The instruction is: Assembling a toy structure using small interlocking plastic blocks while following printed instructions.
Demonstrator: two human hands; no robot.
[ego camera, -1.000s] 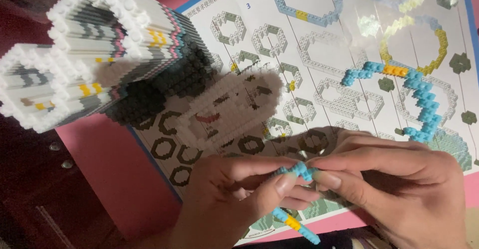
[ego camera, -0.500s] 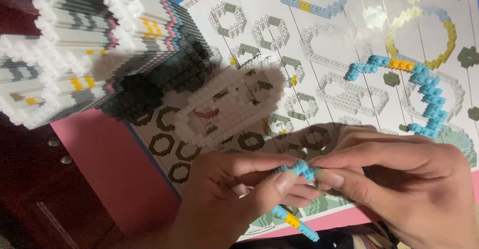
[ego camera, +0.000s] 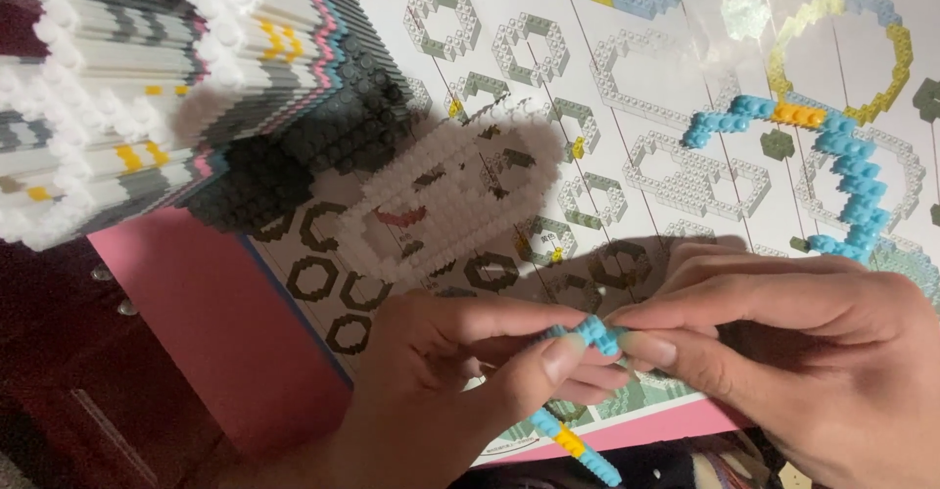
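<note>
Both hands pinch a blue brick strip near centre: left hand grips it, right hand fingertips press its top end. Step: adding a brick; next needs firm, aligned push.

I have one view only, from the head camera. It looks steeply down and sits close over my hands and the sheet.
</note>
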